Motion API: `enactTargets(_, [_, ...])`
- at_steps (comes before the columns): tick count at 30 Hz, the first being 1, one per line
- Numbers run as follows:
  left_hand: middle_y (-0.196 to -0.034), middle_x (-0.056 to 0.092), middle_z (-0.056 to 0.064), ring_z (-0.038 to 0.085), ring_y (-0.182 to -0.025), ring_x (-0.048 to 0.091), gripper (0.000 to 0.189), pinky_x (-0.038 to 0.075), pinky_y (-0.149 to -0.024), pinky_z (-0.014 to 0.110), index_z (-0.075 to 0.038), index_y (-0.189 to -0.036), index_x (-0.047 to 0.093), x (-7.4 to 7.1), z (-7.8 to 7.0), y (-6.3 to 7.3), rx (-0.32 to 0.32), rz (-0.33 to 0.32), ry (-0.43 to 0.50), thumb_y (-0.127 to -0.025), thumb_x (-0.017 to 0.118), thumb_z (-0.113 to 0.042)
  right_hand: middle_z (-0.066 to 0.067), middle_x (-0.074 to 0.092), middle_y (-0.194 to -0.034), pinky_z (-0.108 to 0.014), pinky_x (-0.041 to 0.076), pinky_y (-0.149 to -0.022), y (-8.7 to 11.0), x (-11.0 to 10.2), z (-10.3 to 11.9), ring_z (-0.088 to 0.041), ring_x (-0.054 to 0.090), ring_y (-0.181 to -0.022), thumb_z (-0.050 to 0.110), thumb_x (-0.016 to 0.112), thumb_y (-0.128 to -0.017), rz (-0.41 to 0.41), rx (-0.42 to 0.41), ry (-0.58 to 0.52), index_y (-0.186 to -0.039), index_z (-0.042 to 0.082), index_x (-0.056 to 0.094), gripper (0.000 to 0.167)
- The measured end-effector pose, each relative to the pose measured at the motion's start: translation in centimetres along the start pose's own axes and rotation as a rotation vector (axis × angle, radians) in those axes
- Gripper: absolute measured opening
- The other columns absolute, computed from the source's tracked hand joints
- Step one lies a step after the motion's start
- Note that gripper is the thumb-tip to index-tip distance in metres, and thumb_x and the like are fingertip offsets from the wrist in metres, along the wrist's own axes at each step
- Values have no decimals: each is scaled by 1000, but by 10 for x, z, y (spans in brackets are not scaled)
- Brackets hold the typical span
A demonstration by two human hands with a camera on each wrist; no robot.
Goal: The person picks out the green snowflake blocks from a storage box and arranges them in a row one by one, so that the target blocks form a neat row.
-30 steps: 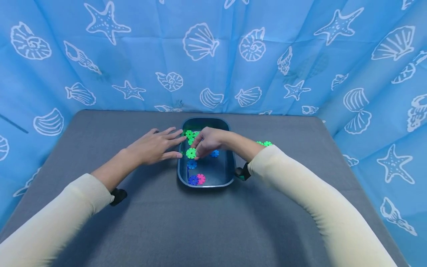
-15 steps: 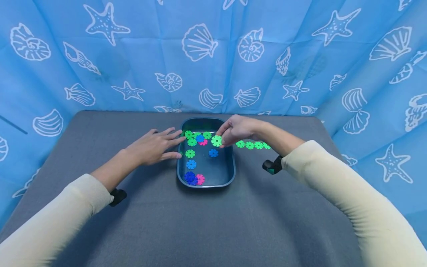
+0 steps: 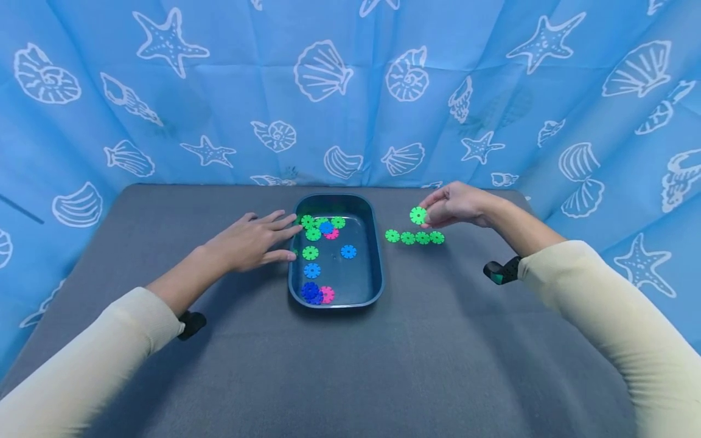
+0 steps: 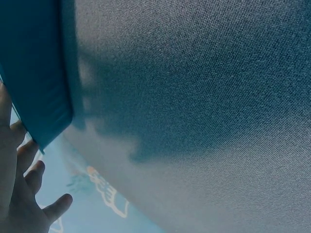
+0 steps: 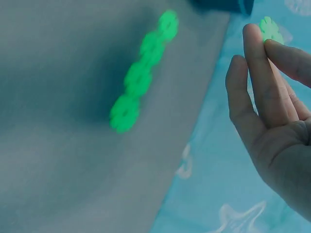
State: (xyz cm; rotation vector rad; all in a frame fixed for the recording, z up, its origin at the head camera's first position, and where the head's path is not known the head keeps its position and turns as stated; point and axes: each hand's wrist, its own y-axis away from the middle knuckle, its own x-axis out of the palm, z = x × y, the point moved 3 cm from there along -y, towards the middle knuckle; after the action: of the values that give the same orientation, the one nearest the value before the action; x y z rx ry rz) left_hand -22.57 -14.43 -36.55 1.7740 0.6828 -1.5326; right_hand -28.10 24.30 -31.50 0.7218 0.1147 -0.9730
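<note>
My right hand (image 3: 457,205) pinches a green notched disc (image 3: 418,215) between thumb and fingertips, raised over the table right of the tray. Just below it on the cloth lies a row of several green discs (image 3: 408,238), also seen in the right wrist view as a green row (image 5: 138,79). My left hand (image 3: 257,240) is spread with straight fingers, its fingertips at the left rim of the dark blue tray (image 3: 380,267). Inside the tray are green discs (image 3: 310,252), blue discs (image 3: 348,251) and pink discs (image 3: 327,295).
A grey cloth (image 3: 350,371) covers the table. Behind it hangs a blue curtain (image 3: 224,103) with white shells and starfish. In the left wrist view the tray's outer wall (image 4: 34,63) stands beside the fingers.
The right hand has lifted a green disc from inside the tray and carried it right, to above the green row. The left hand has stayed at the tray's rim.
</note>
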Motion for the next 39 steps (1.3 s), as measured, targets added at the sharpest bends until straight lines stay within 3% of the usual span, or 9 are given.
enactTargets(12, [-163,24,10,34,-150,18,73,25,-110,68,-16,-156,34,0,0,0,-5,0,7,-99,50,-58,-8,74,-99,-43,52,-96,6,-34,-78,-18,73,-93,5,64,-96,-126,89,-54,-137,-14,44,49])
enactTargets(20, [-163,25,10,35,-150,19,73,26,-109,69,-16,-156,35,1,0,1,-11,-4,6,-98,51,-58,-3,75,-92,-35,57,-87,-3,-39,-117,-12,73,-85,3,63,-97,-181,140,-151,-138,-15,44,49])
enactTargets(39, [-163,24,10,35,-150,18,73,25,-110,69,-16,-156,35,0,0,0,-11,5,11,-99,50,-58,-3,75,-86,-29,58,-76,-8,-36,-124,-11,72,-79,11,64,-98,-192,149,0,-130,-13,55,40])
